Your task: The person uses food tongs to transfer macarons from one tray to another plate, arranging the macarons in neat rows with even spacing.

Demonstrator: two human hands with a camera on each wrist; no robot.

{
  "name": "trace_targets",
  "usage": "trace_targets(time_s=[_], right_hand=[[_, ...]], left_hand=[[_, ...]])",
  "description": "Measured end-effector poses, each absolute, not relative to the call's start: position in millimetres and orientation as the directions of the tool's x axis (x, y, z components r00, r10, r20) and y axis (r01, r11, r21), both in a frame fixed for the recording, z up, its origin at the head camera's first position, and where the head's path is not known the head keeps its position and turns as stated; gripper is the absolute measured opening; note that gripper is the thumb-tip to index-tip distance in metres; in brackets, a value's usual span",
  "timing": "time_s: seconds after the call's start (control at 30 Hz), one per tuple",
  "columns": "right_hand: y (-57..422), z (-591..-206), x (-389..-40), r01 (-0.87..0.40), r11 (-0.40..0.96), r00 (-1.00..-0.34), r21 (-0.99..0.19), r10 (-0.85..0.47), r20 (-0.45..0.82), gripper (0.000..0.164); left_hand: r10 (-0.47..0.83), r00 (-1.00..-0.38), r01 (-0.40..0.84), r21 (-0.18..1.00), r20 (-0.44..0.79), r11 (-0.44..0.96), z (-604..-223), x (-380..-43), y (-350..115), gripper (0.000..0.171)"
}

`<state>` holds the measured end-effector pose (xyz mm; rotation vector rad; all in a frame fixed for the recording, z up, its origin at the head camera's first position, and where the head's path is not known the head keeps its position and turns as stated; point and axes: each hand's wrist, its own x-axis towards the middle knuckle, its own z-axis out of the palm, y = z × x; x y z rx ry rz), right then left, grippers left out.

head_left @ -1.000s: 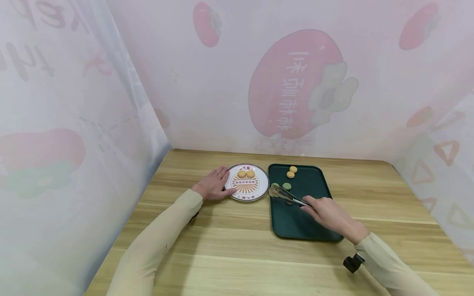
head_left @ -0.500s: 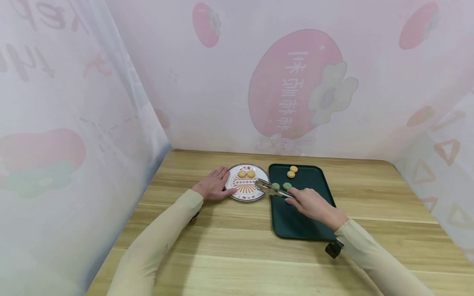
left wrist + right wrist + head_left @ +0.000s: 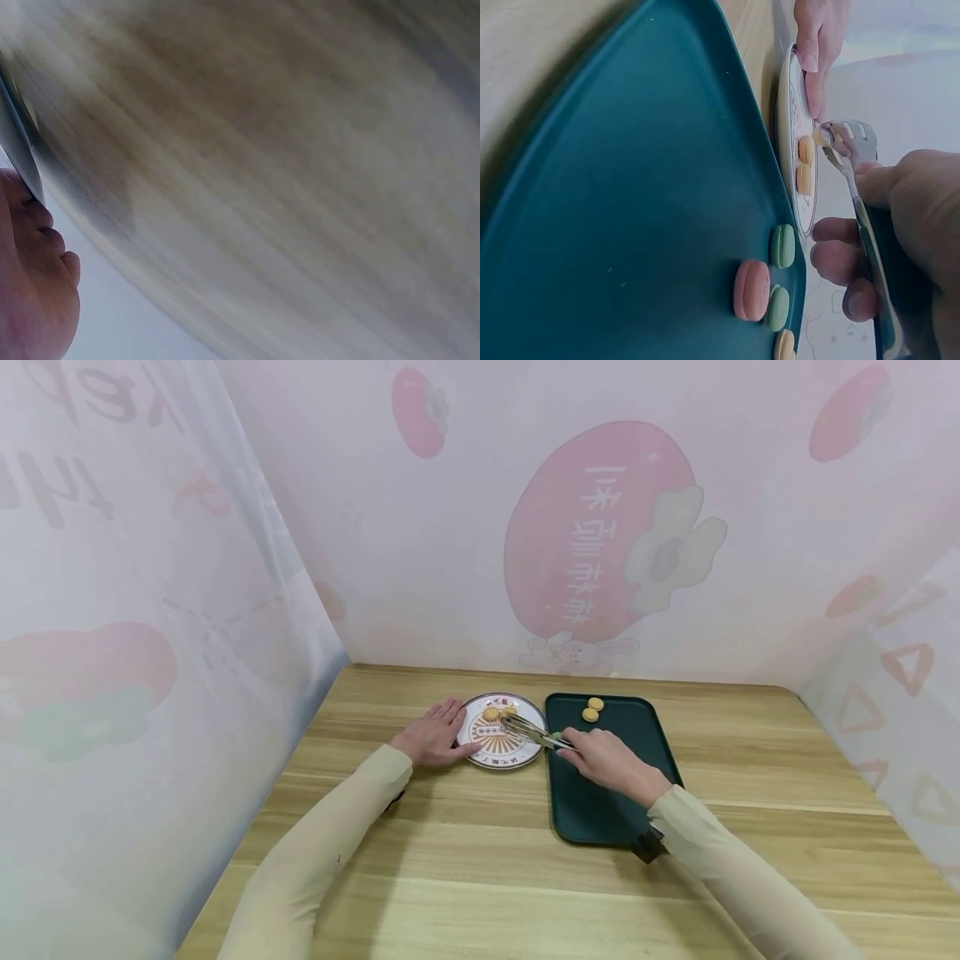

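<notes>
My right hand [image 3: 606, 760] grips metal food tongs [image 3: 528, 729] over the white patterned plate [image 3: 498, 760]. In the right wrist view, a small pale yellow piece, apparently a macaron [image 3: 823, 136], sits between the tong tips. Two yellow macarons [image 3: 805, 178] lie side by side on the plate near its far rim. At the plate's left edge rests my left hand [image 3: 433, 737], fingers extended and thumb over the rim. The left wrist view catches only part of that left hand [image 3: 37, 277] beside the plate's edge.
A dark green tray [image 3: 588, 814] stands right of the plate. It carries two yellow macarons [image 3: 592, 710], green macarons [image 3: 783, 246] and a pink macaron [image 3: 751, 290]; the right hand partly hides them in the head view. A printed curtain [image 3: 435, 568] closes off the table's back.
The right hand has carried the tongs left and away from me, from the tray's left edge to above the plate. My left hand has stayed at the plate's rim.
</notes>
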<state>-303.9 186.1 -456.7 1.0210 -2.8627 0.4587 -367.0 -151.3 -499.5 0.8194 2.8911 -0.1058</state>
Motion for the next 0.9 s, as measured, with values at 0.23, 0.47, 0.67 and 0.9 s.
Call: trace_targets(time_s=[0.23,0.47,0.67,0.9], right_hand=[[174.1,-458.0,-313.1,-0.622,0.748,-0.782,-0.230,-0.603,0.157,0.018],[164.2,-460.2,-321.7,-0.615,0.761,-0.788,-0.208,-0.599,0.142,0.019],[159.5,-462.0,-326.5,-0.593,0.781,-0.804,-0.194,-0.584,0.110,0.019],[156.6,-463.7,-328.8,-0.591,0.790,-0.806,-0.163,-0.583,0.098,0.017]], left_hand=[[0.522,-0.842,0.528,-0.015,-0.134,0.849,-499.5,-366.6,-151.5,0.095],[0.524,-0.841,0.530,-0.011,-0.133,0.848,-498.3,-365.6,-150.6,0.094],[0.526,-0.841,0.532,-0.012,-0.129,0.847,-499.3,-365.7,-149.7,0.095],[0.532,-0.838,0.537,-0.004,-0.120,0.844,-499.8,-366.4,-149.5,0.095]])
